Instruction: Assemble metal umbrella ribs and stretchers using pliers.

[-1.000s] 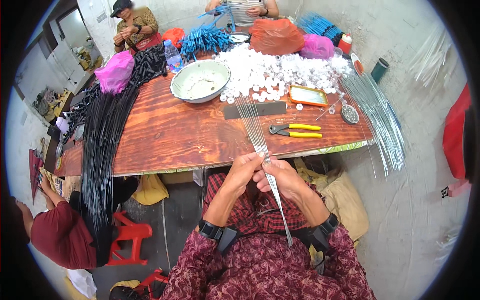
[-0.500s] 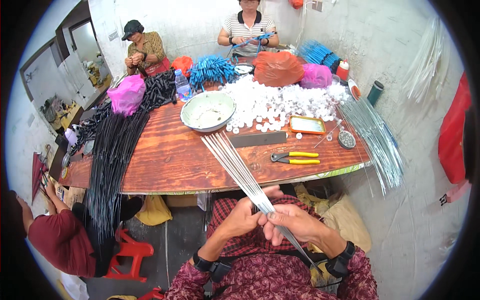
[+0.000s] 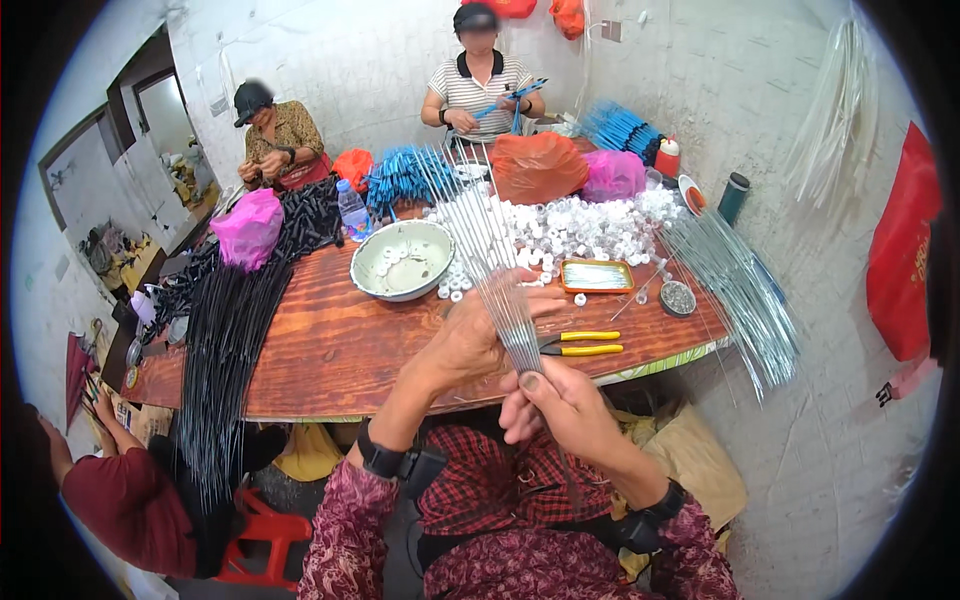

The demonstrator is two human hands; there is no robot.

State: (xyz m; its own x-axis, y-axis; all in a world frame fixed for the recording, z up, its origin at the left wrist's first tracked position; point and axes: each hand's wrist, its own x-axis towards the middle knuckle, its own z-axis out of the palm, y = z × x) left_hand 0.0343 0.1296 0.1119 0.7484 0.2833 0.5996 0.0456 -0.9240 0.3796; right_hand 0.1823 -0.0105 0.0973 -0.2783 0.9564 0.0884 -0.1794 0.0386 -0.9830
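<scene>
A fanned bundle of thin metal rods (image 3: pixel 487 255) slants up over the table, tips spread apart. My right hand (image 3: pixel 565 405) grips its lower end, thumb pressed on top. Against the bundle's middle lies my left hand (image 3: pixel 465 335), its fingers stretched out behind the rods. Just beyond my hands are yellow-handled pliers (image 3: pixel 590 350), partly covered. To the left stands a pale enamel bowl (image 3: pixel 365 282) with several white discs inside. A heap of white and clear plastic beads (image 3: pixel 575 230) spreads behind the rods.
An orange tray (image 3: pixel 628 275) of short pins and a round tin (image 3: pixel 678 298) sit at right. Metal rods (image 3: pixel 735 290) overhang the right edge, black rods (image 3: pixel 225 330) the left. Two people work across the table. Another sits at lower left, near a red stool (image 3: pixel 262 540).
The rod bundle has risen and stands steeper, its tips fanned wider over the table. My left hand has moved forward and its fingers have straightened. White discs now show in the bowl.
</scene>
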